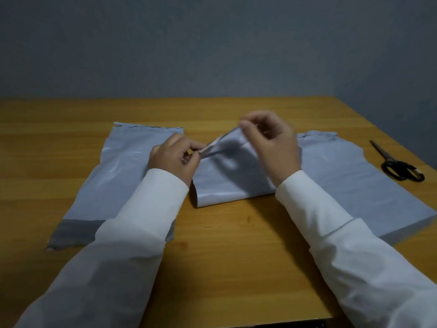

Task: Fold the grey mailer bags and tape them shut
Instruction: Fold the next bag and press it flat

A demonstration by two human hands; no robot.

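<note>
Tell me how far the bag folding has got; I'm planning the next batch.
Done: nothing looks taped. In hand: the middle bag is folded over; left hand and right hand pinch its raised edge. Left: the flat bag on the left and the stack by the scissors.

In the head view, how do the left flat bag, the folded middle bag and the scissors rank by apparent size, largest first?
1. Left flat bag
2. Folded middle bag, partly hidden by hands
3. Scissors
</note>
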